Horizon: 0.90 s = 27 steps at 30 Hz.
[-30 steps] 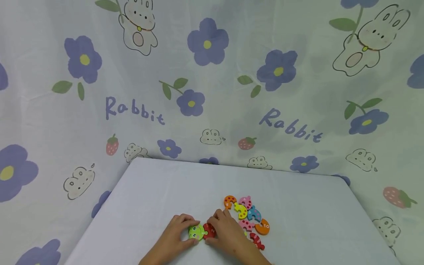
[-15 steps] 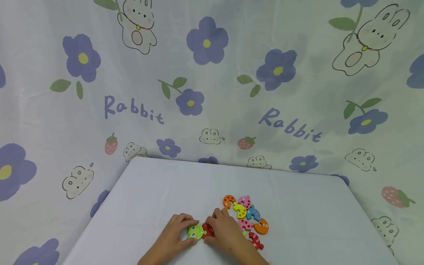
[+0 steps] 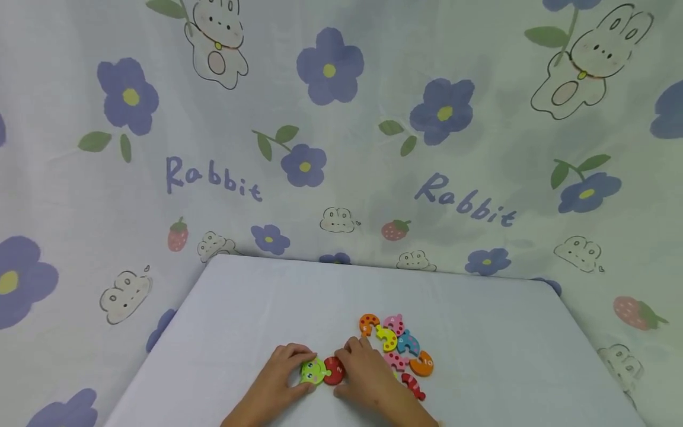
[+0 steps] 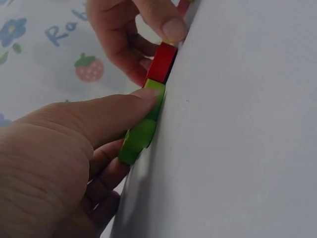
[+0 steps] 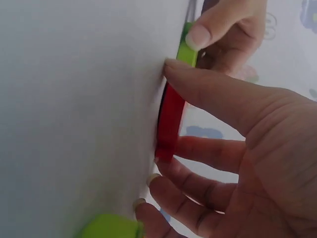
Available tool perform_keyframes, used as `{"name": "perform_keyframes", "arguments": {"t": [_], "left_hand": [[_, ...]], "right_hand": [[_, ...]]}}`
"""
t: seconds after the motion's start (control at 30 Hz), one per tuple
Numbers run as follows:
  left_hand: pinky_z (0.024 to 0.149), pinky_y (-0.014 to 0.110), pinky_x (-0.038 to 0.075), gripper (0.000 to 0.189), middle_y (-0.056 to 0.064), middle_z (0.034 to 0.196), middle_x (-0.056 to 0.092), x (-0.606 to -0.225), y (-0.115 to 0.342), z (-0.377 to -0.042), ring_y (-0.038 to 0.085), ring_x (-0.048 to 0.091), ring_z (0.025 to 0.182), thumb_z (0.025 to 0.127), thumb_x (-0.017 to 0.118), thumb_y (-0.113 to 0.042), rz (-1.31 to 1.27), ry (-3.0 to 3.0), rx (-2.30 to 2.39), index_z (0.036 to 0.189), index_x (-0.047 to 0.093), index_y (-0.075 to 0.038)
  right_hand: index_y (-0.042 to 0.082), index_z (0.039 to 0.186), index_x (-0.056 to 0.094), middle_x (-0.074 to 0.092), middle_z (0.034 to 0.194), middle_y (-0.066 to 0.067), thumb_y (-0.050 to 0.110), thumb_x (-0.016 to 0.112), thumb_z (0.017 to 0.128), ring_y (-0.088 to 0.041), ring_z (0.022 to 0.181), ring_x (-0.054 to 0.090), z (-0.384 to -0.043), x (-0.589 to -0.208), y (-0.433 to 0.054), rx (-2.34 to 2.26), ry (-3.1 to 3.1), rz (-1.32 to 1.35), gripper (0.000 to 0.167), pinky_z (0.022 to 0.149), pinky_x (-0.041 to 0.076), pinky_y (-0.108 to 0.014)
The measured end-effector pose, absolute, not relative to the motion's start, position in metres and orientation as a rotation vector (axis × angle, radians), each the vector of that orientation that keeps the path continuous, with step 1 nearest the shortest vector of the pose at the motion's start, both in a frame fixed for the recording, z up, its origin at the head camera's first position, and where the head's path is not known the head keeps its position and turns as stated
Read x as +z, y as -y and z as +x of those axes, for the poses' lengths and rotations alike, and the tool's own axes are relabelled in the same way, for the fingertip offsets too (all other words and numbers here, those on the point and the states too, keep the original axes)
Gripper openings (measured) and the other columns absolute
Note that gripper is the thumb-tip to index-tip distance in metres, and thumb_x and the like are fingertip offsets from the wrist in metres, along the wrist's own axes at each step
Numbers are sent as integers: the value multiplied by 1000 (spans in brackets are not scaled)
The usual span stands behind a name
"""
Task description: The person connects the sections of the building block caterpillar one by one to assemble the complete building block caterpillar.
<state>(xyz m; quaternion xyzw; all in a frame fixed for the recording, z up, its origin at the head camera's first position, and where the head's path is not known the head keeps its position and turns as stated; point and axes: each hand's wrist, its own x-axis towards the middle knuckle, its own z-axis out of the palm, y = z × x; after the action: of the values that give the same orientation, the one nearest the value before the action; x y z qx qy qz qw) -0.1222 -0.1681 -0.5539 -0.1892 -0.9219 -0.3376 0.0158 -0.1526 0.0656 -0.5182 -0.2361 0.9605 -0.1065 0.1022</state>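
Note:
In the head view a green caterpillar-face puzzle piece lies on the white table, joined to a red puzzle piece marked 2. My left hand pinches the green piece between thumb and fingers; its thumb presses along the green edge in the left wrist view. My right hand curls around the right side of the red piece, fingertips at its upper edge and thumb near its lower edge. Seen from the right wrist, the red piece stands between the thumb and the index finger.
Loose pieces lie right of my right hand: an orange one, a yellow one, a blue one, an orange 10 and a red striped one, besides pink ones. A rabbit-print curtain hangs behind the table.
My right hand has shifted slightly right and loosened, so more of the red piece and its number shows. The left hand keeps its hold on the green piece.

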Motion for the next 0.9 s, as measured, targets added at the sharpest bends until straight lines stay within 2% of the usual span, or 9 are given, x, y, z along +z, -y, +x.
{"name": "perform_keyframes", "arguments": {"t": [0.13, 0.27, 0.4, 0.6, 0.7, 0.83, 0.9], "left_hand": [[106, 43, 49, 55, -15, 132, 58, -557, 169, -125, 14, 49, 120, 85, 89, -33, -523, 2882, -1018, 133, 71, -15], [106, 42, 50, 55, -15, 133, 58, -559, 171, -126, 14, 49, 120, 85, 88, -34, -499, 2897, -1041, 133, 71, -16], [106, 42, 50, 55, -15, 134, 57, -558, 174, -128, 14, 48, 120, 85, 87, -37, -471, 2900, -1080, 134, 70, -18], [106, 41, 50, 54, -14, 135, 57, -557, 175, -129, 13, 48, 120, 86, 88, -33, -455, 2909, -1088, 134, 71, -16], [106, 42, 49, 56, -10, 139, 57, -557, 174, -128, 15, 48, 121, 85, 88, -32, -467, 2913, -1084, 136, 70, -14], [108, 46, 49, 60, -4, 149, 53, -557, 171, -126, 17, 48, 125, 84, 89, -31, -461, 2911, -1079, 138, 69, -14], [109, 46, 48, 61, -3, 153, 50, -557, 169, -125, 16, 48, 126, 83, 90, -31, -459, 2908, -1072, 138, 69, -16]], "right_hand": [[19, 135, 69, 64, 123, 1, 50, 89, 79, -19, 116, 56, -158, -509, -80, -331, -2788, -678, 67, 99, 56, -44], [18, 140, 66, 64, 134, 0, 43, 83, 89, -20, 125, 57, -167, -498, -102, -410, -2797, -703, 59, 104, 53, -45], [16, 137, 67, 63, 138, -3, 32, 78, 96, -23, 126, 57, -181, -486, -120, -461, -2849, -781, 46, 103, 53, -44], [16, 133, 72, 65, 140, -2, 19, 75, 99, -25, 125, 60, -199, -481, -128, -421, -2870, -818, 34, 103, 53, -44], [18, 132, 73, 64, 138, -3, 18, 77, 97, -26, 121, 59, -203, -484, -126, -370, -2855, -792, 35, 99, 56, -44], [22, 132, 73, 60, 132, -7, 20, 81, 93, -25, 112, 55, -205, -489, -123, -278, -2876, -745, 40, 83, 61, -39], [22, 130, 74, 59, 129, -8, 20, 83, 91, -26, 110, 54, -205, -492, -123, -263, -2907, -728, 40, 80, 61, -39]]}}
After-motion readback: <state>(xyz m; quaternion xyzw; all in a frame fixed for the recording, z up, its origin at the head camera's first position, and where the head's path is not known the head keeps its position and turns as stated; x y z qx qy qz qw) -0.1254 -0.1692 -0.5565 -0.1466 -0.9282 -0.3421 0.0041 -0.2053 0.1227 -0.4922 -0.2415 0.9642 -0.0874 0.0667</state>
